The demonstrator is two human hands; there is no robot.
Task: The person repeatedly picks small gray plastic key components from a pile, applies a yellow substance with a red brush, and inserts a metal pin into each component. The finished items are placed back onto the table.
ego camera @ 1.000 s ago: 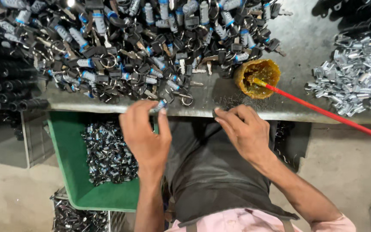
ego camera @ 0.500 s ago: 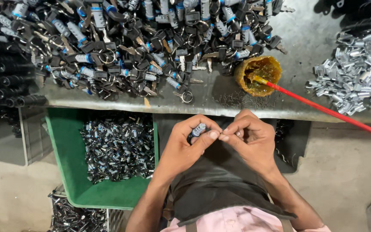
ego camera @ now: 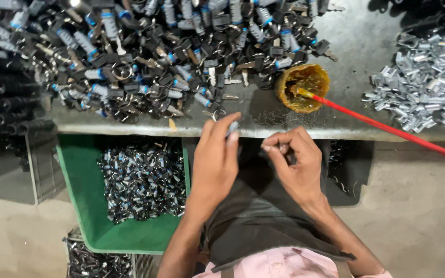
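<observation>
lock cylinder (ego camera: 232,127) pinched at left hand (ego camera: 216,157) fingertips by bench edge; right hand (ego camera: 295,166) curled, fingers together

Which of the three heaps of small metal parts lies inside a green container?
The heap of blue-and-silver parts below the table edge lies in the green bin. The dark heap and the silver heap lie on the table top.

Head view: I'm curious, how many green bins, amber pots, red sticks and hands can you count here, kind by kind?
green bin: 1
amber pot: 1
red stick: 1
Hands: 2, the left hand and the right hand
Total: 5
</observation>
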